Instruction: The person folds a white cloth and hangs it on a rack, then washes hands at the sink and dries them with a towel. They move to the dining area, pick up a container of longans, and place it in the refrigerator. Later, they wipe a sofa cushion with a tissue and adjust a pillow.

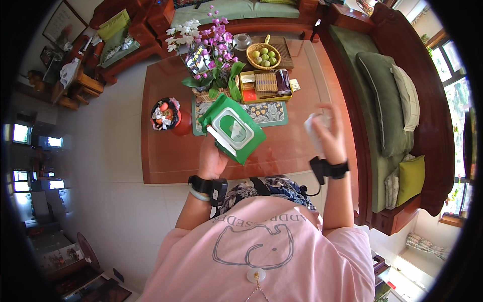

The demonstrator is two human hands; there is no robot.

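Note:
My left hand (213, 158) grips a green soft pack of wet wipes (251, 134) from its lower left side. The pack's white plastic lid (222, 141) is flipped up, and a white wipe (237, 130) shows in the opening. Off to the right, my right hand (332, 137) is blurred and raised over the table's right side. A white wipe (311, 126) is pinched in its fingers, apart from the pack. Both wrists wear black straps with small devices.
On the wooden coffee table (169, 158) stand potted orchids (220, 49), a fruit basket (264, 56), a yellow box of small items (265, 87) and a lined waste bin (165, 114). Beneath the pack lies a patterned mat (271, 113). A wooden sofa (381, 151) flanks the right.

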